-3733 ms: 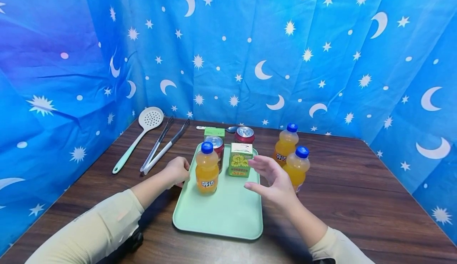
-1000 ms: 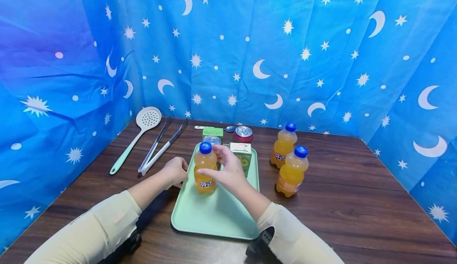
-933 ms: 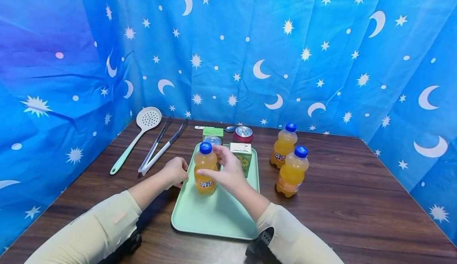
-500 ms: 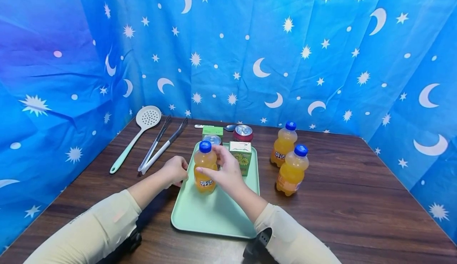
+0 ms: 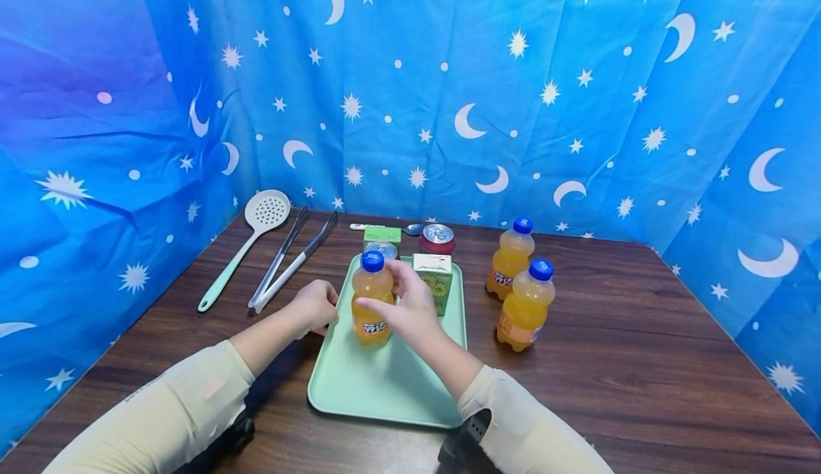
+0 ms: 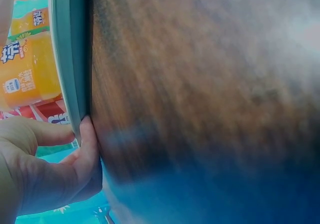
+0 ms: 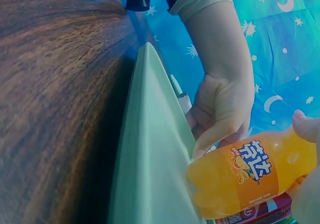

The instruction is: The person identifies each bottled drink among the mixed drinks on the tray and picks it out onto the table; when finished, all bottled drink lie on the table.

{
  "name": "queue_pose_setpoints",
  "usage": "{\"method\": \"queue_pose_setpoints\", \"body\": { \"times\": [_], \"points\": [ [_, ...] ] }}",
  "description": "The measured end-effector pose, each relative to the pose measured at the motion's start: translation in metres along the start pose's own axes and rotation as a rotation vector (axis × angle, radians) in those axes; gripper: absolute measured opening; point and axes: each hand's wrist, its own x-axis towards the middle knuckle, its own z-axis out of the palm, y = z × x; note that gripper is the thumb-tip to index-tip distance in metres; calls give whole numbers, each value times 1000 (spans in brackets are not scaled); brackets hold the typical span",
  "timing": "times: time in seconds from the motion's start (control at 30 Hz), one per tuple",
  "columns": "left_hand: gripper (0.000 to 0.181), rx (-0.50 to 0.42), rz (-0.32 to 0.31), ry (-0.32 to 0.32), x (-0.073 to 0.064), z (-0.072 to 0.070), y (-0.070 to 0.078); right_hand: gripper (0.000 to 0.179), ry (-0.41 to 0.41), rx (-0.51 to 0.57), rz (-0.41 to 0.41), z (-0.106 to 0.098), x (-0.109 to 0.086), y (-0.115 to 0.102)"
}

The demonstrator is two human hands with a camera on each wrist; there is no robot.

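My left hand (image 5: 313,308) pinches the left rim of a pale green tray (image 5: 385,392); the left wrist view shows thumb and fingers on either side of that rim (image 6: 74,69). My right hand (image 5: 415,305) holds an orange soda bottle (image 5: 372,310) with a blue cap, thumb across its front and fingers behind it. The bottle stands upright over the tray's left half, its base close to the tray surface in the right wrist view. Behind it a soda can (image 5: 382,248) is mostly hidden. A green drink carton (image 5: 435,285) stands just right of my right hand, partly covered by it.
Two more orange soda bottles (image 5: 511,256) (image 5: 526,310) stand on the table right of the tray. Beyond the tray are a red can (image 5: 438,239), a green box (image 5: 382,234) and a spoon (image 5: 413,229). Tongs (image 5: 295,264) and a slotted turner (image 5: 256,235) lie at left.
My right hand has moved left from beside the carton and taken hold of the bottle on the tray. In the last half second the bottle shifts slightly right. My left hand stays at the rim.
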Motion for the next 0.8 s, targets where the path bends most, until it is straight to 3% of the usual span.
{"method": "queue_pose_setpoints", "body": {
  "times": [0.17,0.23,0.4,0.47,0.8],
  "points": [
    [24,-4,-4,2,0,0,1,59,12,1,-11,-4,-1,-3],
    [24,-1,-4,3,0,0,1,58,13,4,5,-7,-4,-15],
    [23,5,0,1,0,0,1,58,16,6,38,-15,-6,-23],
    [23,6,-1,1,-1,0,1,60,21,6,45,-18,-5,-15],
    [22,3,-10,-5,-2,0,2,59,19,10,56,-34,-14,-23]
  ]
}}
